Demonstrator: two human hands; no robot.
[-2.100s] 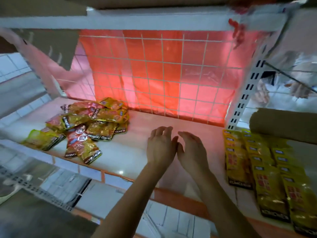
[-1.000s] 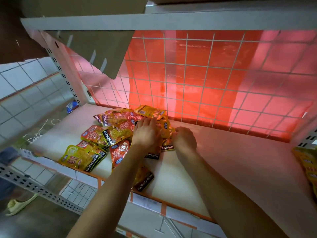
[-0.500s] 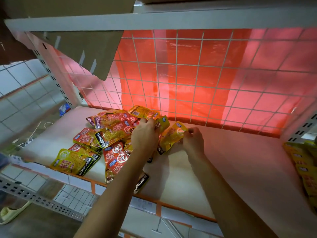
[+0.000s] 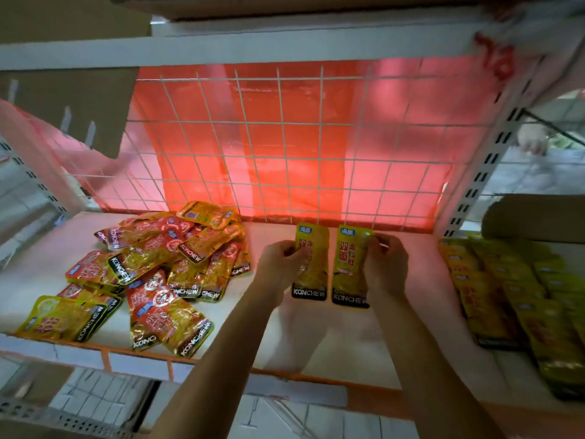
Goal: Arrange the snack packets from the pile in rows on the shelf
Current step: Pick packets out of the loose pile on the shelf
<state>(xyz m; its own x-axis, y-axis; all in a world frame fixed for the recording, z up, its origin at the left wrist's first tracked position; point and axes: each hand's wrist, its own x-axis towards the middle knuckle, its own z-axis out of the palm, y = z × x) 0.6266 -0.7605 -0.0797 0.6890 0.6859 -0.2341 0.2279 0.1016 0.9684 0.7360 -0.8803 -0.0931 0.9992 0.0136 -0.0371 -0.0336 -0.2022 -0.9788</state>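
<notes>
Left hand grips one KONCHEW packet, right hand a second KONCHEW packet alongside.

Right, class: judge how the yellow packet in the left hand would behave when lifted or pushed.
Probably light: the left hand holds the yellow packet by one edge only. Likely flexible, not stiff; its film looks crinkled. Its glossy surface suggests it slides easily on the smooth shelf.

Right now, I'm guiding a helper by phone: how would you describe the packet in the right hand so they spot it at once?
Find the red mesh back wall. In front of its middle, the left hand and right hand each hold a yellow packet, side by side. The right hand's packet is nearer the yellow rows, farther from the loose pile.
</notes>
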